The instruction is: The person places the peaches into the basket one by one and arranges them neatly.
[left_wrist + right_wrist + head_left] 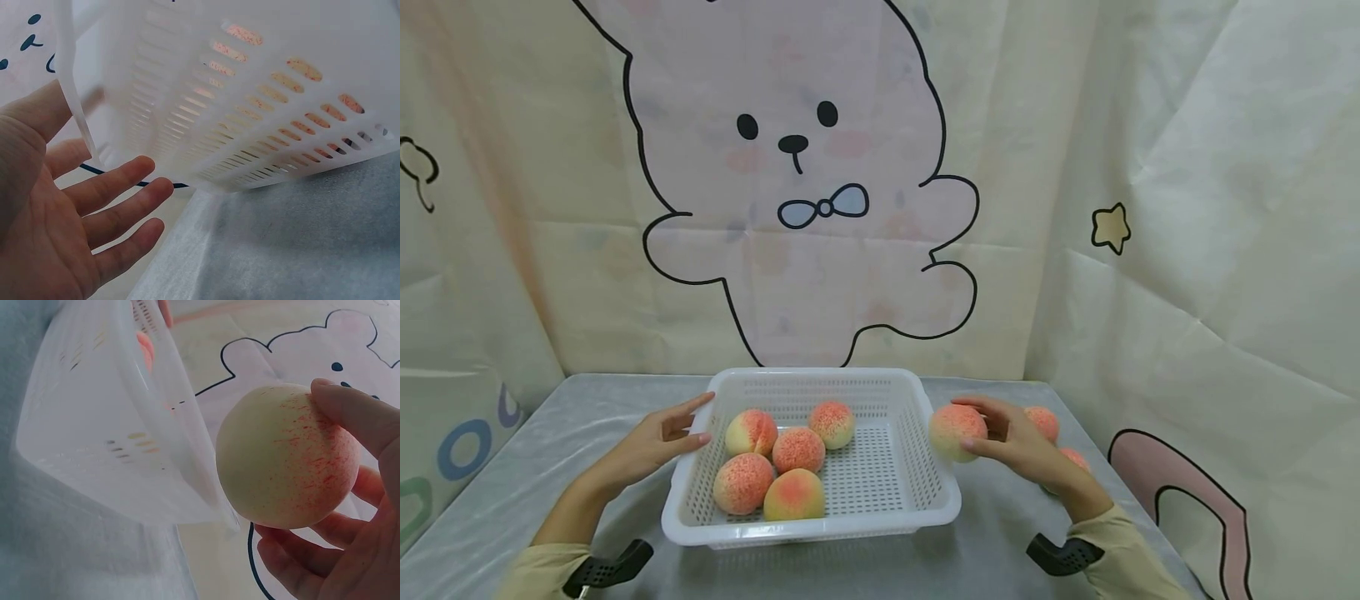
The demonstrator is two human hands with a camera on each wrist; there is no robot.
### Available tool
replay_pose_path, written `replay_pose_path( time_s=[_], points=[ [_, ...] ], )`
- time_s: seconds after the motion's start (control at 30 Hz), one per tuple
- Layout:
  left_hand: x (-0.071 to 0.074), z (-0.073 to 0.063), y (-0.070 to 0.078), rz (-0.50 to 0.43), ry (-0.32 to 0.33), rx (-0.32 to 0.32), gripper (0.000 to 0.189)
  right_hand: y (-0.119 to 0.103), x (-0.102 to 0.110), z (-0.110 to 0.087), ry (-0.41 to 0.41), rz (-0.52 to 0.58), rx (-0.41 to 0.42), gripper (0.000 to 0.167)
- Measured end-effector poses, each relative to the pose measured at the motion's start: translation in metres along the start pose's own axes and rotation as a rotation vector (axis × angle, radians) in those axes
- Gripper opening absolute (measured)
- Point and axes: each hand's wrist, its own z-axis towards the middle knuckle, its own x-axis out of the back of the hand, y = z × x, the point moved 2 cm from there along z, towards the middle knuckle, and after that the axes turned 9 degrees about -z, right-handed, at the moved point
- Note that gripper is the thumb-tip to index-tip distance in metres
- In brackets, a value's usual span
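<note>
A white plastic basket (880, 525) with slotted walls stands on the table, and several peaches (798, 450) lie in its left half. At its left rim is my left hand (655, 446), thumb and index finger touching the rim. In the left wrist view the other fingers (128, 225) extend loosely outside the slotted wall. My right hand (1018, 437) holds another peach (957, 432) between thumb and fingers, just beyond the basket's right rim. The right wrist view shows this peach (281, 456) pale on one side and red-speckled on the other, close to the basket wall (94, 419).
Two more peaches, one at the back (1043, 422) and one nearer (1075, 457), show partly behind my right hand. A grey cloth covers the table (820, 575). Behind it hangs a curtain (1000, 100) with a cartoon bear, and more curtain flanks both sides.
</note>
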Motion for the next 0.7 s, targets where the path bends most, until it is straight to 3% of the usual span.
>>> replay_pose_path(
  time_s=[0.2,0.7],
  points=[
    [0.0,-0.001,-0.001,0.009,0.009,-0.002,0.077,-0.006,-0.007,0.01,-0.029,0.024,0.059,0.053],
    [-0.001,0.0,0.001,-0.013,0.01,0.015,0.08,-0.013,-0.03,0.028,-0.054,0.022,0.061,0.054]
  ],
)
